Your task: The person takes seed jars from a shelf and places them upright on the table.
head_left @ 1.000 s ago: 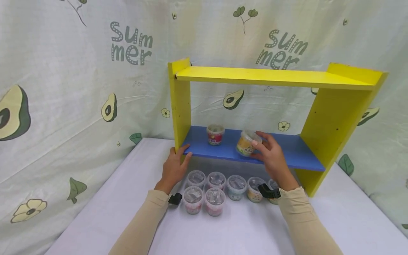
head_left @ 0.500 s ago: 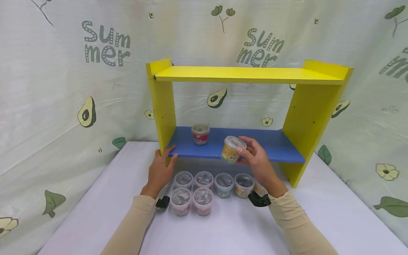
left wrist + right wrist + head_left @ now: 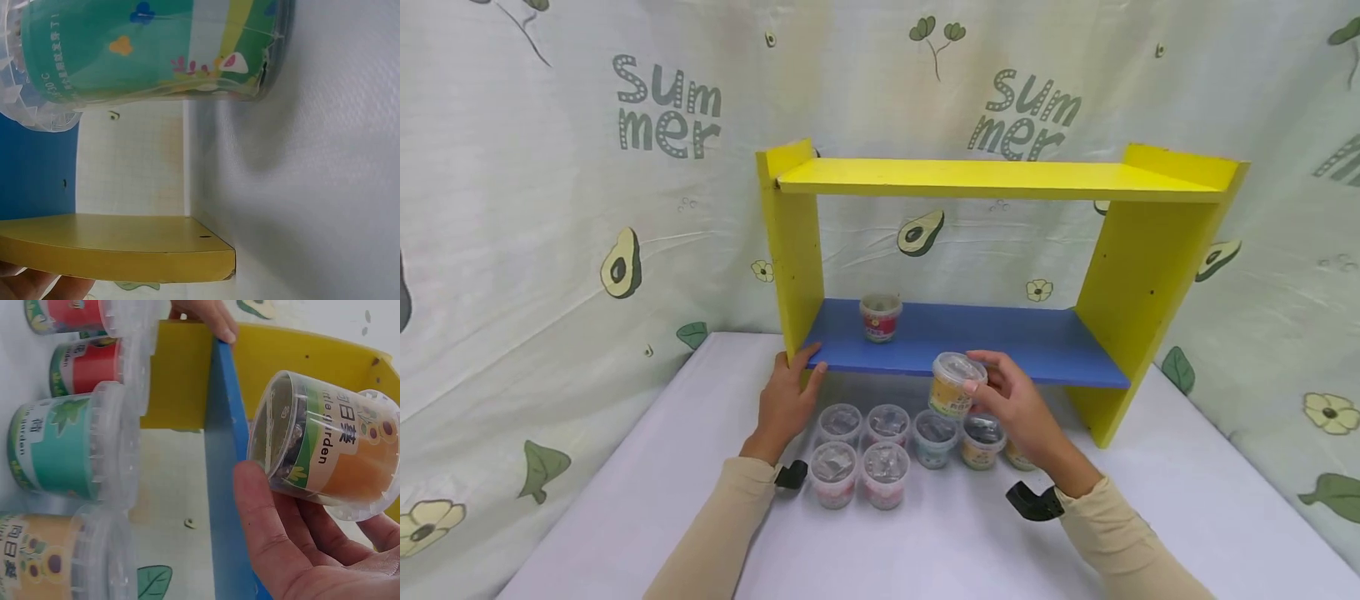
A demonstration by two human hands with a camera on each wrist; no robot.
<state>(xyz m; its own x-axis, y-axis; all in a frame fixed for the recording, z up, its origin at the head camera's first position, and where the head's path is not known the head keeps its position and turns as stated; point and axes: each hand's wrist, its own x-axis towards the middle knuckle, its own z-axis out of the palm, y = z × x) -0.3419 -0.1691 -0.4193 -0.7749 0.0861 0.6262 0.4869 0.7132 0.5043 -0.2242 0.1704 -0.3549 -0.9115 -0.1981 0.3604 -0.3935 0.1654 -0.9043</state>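
My right hand [image 3: 1018, 410] holds a clear plastic cup [image 3: 951, 392] with an orange sunflower label, its thumb on the near side and fingers behind. In the head view the cup is just in front of the shelf's [image 3: 1000, 333] blue board, above the row of cups. The right wrist view shows the held cup [image 3: 340, 447] lengthwise with its "Little garden" print. At the shelf's left front corner, my left hand [image 3: 786, 406] grips the yellow side panel [image 3: 125, 259], with its thumb at the blue board's edge. A red-labelled cup [image 3: 880, 321] stands on the blue board.
Several lidded cups stand on the white table below the shelf: pink or red ones [image 3: 833, 477] at left, a teal one [image 3: 935, 442], and orange ones [image 3: 981, 446] at right. A yellow top board [image 3: 985, 177] spans the shelf. Printed cloth [image 3: 550, 208] hangs behind.
The right hand has brought the orange-labelled cup from over the blue board down and out past its front edge, straightening it somewhat. The left hand stays at the shelf corner. The head view has shifted.
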